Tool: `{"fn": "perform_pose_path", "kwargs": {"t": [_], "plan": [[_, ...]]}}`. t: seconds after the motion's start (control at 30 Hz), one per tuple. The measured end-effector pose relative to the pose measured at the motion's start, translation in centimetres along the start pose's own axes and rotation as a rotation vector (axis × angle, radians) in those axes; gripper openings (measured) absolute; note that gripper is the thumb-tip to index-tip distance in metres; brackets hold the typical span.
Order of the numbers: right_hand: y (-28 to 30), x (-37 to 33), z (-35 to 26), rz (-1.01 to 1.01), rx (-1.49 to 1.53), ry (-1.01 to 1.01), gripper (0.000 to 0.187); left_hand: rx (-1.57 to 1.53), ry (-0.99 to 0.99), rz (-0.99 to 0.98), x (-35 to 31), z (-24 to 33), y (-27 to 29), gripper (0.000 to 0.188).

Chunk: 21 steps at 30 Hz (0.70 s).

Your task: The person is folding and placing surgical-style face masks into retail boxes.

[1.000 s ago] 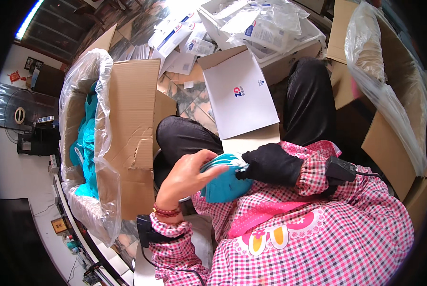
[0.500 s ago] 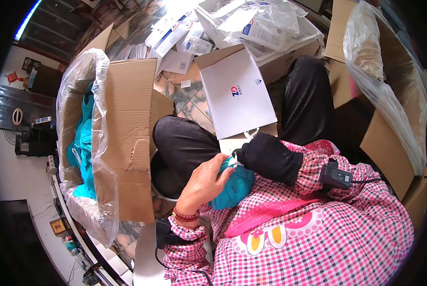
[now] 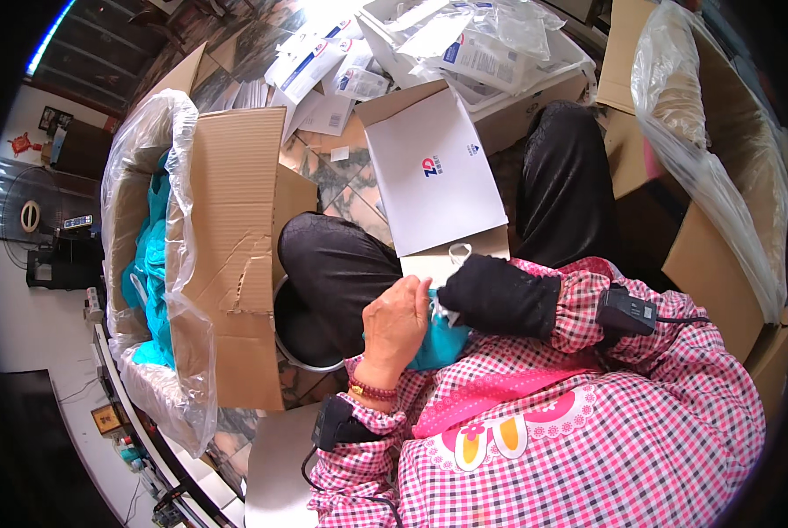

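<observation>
My bare left hand [image 3: 394,326] is closed at the upper edge of a teal cloth item [image 3: 441,347], thumb and fingers pinched together. Beside it, almost touching, my right hand [image 3: 498,295] wears a black glove and is closed at the same edge. A bit of white material shows between the two hands, and a white cord loop [image 3: 460,253] sticks up above the glove. The cloth rests on my lap against the checked smock [image 3: 579,449]; its exact kind is hard to tell. My fingers hide most of its upper part.
Just beyond my hands a white printed carton [image 3: 438,172] lies between my knees. A plastic-lined cardboard box [image 3: 236,255] with teal cloth [image 3: 154,264] stands at left. Another lined box [image 3: 728,255] is at right. White packets [image 3: 302,69] and a heaped white bin [image 3: 535,97] lie ahead.
My left hand has turned more upright and closed in beside the right glove, its wrist moving right. More of the teal cloth is now covered. The right hand has barely moved.
</observation>
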State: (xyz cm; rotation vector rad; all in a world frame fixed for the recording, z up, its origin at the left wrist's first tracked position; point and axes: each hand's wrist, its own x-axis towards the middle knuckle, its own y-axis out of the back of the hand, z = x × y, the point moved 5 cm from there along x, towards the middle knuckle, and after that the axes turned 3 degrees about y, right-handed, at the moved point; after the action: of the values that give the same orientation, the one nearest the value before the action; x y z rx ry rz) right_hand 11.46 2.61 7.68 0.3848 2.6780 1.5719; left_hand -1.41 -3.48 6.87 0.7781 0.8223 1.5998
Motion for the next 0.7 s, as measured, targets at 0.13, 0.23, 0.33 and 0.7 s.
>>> {"fn": "perform_pose_path", "kwargs": {"t": [0.13, 0.23, 0.33, 0.7], "plan": [[-0.8, -2.0, -1.8, -0.118, 0.191, 0.094, 0.015, -0.064, 0.067, 0.011, 0.9, -2.0, 0.9, 0.031], [-0.2, -2.6, -3.3, -0.039, 0.227, 0.155, 0.016, -0.201, 0.077, 0.016, 0.7, -2.9, 0.4, 0.028], [0.5, -2.5, -4.1, -0.024, 0.288, 0.141, 0.014, -0.333, 0.053, 0.081, 0.5, -3.1, 0.6, 0.028], [1.0, 1.4, 0.9, 0.252, 1.333, -0.391, 0.016, -0.481, 0.095, 0.133, 1.8, -2.2, 1.6, 0.039]]}}
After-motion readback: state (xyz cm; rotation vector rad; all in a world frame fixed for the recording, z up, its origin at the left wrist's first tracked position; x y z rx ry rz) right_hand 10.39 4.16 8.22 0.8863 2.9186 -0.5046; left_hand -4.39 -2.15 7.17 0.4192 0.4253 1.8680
